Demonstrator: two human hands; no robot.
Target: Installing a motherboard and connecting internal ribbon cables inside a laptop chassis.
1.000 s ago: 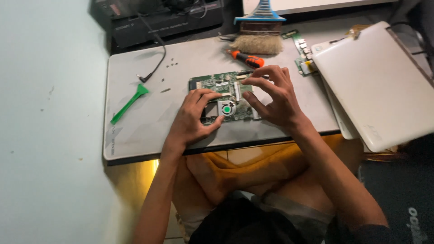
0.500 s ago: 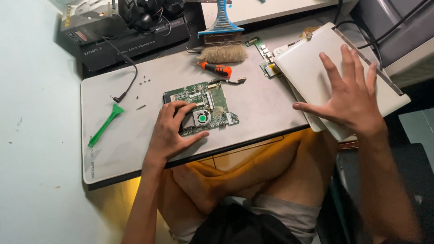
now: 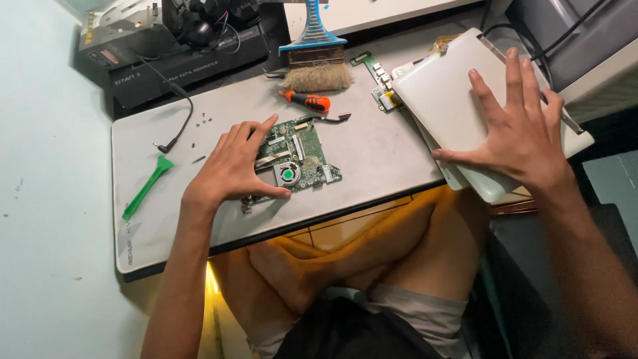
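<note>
Head view: left hand [image 3: 232, 169] spread open, fingertips pressing down on green laptop circuit board with small round fan [image 3: 292, 159], flat near front edge of grey work mat [image 3: 372, 153]. Right hand [image 3: 518, 136] open too, palm laid flat on white plastic laptop lid [image 3: 452, 100] at right, gripping nothing. Board probably light, stiff, fragile: best taken by bare edges, clear of fan and connectors. Farther back: orange-handled screwdriver [image 3: 307, 101], blue-handled bristle brush [image 3: 314, 63], black box with pale oblong label on its front face [image 3: 179, 66].
</note>
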